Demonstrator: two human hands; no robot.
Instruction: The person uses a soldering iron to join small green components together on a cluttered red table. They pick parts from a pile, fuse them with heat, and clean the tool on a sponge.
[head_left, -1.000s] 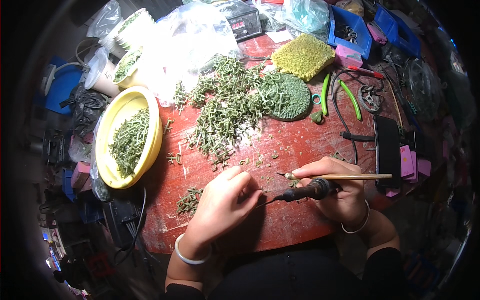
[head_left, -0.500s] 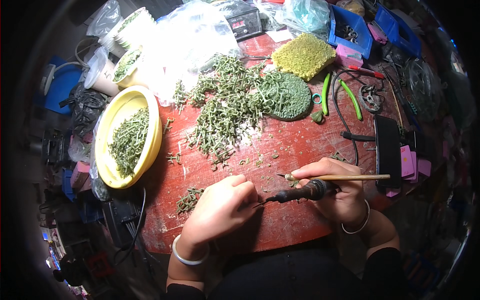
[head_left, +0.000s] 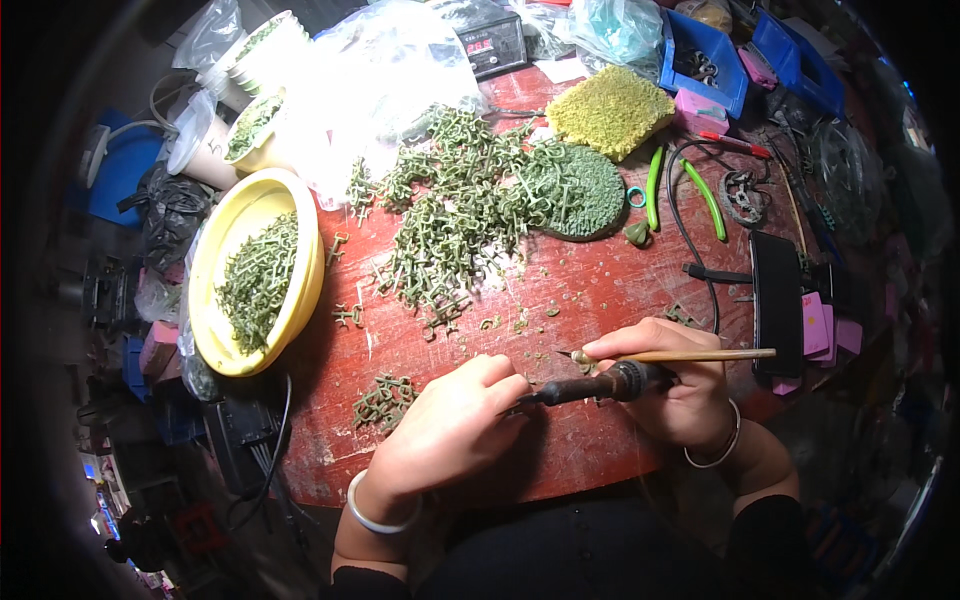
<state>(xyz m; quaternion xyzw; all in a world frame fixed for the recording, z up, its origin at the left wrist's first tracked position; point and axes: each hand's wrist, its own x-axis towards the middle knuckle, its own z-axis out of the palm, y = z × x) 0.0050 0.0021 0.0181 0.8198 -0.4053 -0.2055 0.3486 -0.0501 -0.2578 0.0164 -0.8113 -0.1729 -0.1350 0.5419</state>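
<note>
My left hand (head_left: pixel 460 415) is closed in a pinch at the front of the red table; what lies between its fingertips is hidden. In my right hand (head_left: pixel 685 390) are two tools at once. One is a black-handled soldering-iron-like hot pen (head_left: pixel 585 388), its thin tip at my left fingers. Above it lies a thin wooden-handled brush (head_left: pixel 700 355) with a dark pointed end facing left. A small heap of green branched pieces (head_left: pixel 383 402) sits beside my left hand. Farther back spreads a large pile of similar pieces (head_left: pixel 455 235).
A yellow bowl (head_left: pixel 205 290) of green pieces stands left. Behind are a green textured disc (head_left: pixel 600 195), a yellow sponge-like block (head_left: pixel 610 112), plastic bags (head_left: pixel 390 70) and a display box (head_left: pixel 492 48). Right are green tweezer-like arms (head_left: pixel 654 190), a black cable (head_left: pixel 668 215) and a phone (head_left: pixel 777 300).
My left hand has shifted slightly right and rolled over, so its fingers now cover the hot pen's tip. The hot pen has moved slightly left and levelled; my right hand has barely moved.
</note>
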